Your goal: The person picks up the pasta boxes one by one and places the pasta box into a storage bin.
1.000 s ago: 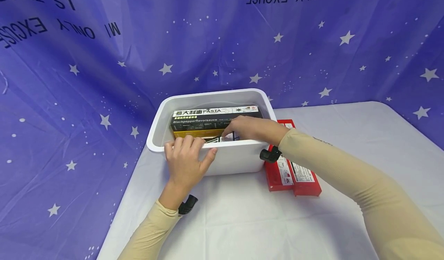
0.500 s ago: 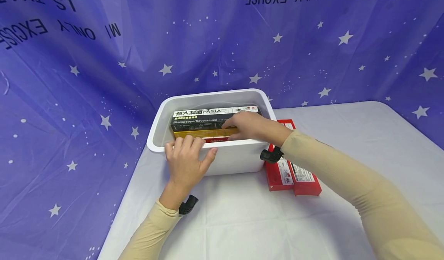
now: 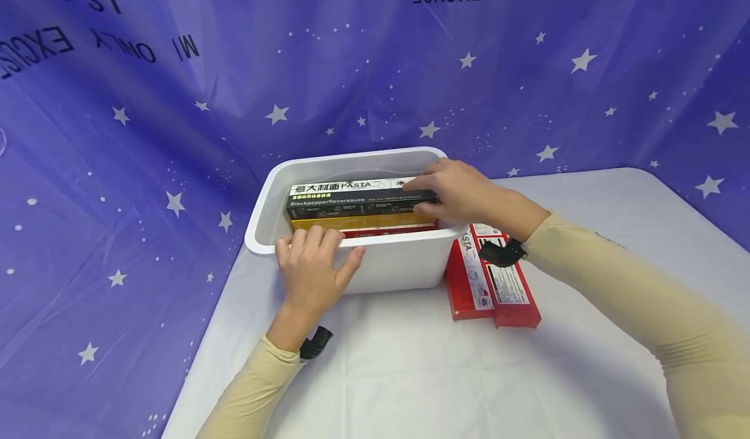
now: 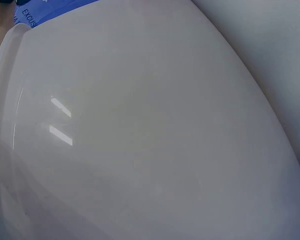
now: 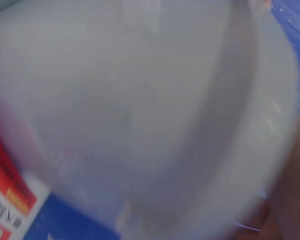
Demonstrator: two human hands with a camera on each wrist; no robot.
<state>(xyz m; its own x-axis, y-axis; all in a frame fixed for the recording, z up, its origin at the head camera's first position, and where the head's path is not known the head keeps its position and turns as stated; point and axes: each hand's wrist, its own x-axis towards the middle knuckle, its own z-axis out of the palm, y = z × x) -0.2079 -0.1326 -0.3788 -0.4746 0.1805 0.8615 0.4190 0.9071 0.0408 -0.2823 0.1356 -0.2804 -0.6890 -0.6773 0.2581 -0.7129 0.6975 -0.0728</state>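
Observation:
A white plastic bin (image 3: 392,263) stands on the table. Upright inside are a black pasta box (image 3: 346,198), a yellow box (image 3: 351,221) and a red box (image 3: 389,231), the red one nearest the front wall. My left hand (image 3: 310,263) grips the front rim, fingers hooked over it and thumb outside. My right hand (image 3: 459,191) is over the bin's right end, its loosely bent fingers overlapping the black box's right end. In the left wrist view the bin's wall (image 4: 150,120) fills most of the picture. The right wrist view shows a blurred bin wall (image 5: 115,100).
Two red pasta boxes (image 3: 515,286) lie side by side on the white-covered table (image 3: 410,367), right of the bin. A purple star-patterned curtain (image 3: 351,68) hangs behind and along the left side.
My right hand has left the front of the bin and moved right and back to its right end. The red box now shows as a straight edge along the front wall. The left hand stays put.

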